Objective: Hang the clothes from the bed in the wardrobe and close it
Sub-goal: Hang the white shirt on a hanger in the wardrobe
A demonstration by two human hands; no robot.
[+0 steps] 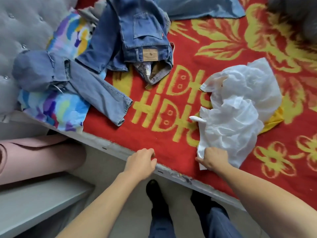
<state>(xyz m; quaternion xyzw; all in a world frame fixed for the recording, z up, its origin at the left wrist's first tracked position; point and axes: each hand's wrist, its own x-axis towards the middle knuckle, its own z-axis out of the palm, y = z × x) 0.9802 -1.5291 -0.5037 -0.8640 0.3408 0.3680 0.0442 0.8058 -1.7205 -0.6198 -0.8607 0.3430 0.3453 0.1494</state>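
Note:
A crumpled white garment lies on the red and yellow bed cover, over a yellow cloth. My right hand grips the near hem of the white garment. My left hand hovers with loosely curled fingers at the bed's near edge and holds nothing. Dark blue jeans lie further back in the middle. A lighter denim piece sprawls at the left, over a multicoloured cloth. The wardrobe is out of view.
A grey tufted headboard stands at the left. More light blue denim lies at the far side. A pink roll and a grey ledge sit beside the bed. My feet stand on the floor at the bed frame.

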